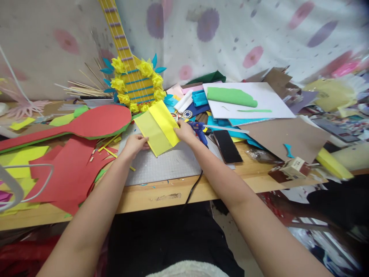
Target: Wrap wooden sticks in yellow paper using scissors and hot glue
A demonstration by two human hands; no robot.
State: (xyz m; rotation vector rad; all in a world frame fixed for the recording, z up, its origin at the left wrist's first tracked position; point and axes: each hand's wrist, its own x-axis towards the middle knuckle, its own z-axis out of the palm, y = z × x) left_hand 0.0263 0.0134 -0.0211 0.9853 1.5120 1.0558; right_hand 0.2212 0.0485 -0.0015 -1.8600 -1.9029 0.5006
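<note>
Between my hands is a sheet of yellow paper (pixel 158 132), tilted above the grey cutting mat (pixel 170 169). A lengthwise crease divides it into a brighter strip and a duller one. My left hand (pixel 137 144) pinches its lower left edge. At the right edge my right hand (pixel 184 131) grips it with thumb and fingers. Just beyond my right hand lies a blue hot glue gun (pixel 198 129) with a glue stick in its back. A red paper guitar shape (pixel 100 122) backed in green rests to the left.
A yellow paper guitar (pixel 141 86) with paper roses leans at the back. A black phone (pixel 227 146) lies right of the mat. Red paper scraps (pixel 65 169) cover the left side. A white board (pixel 248 109) carries green paper. A small carton (pixel 295 168) stands near the right front edge.
</note>
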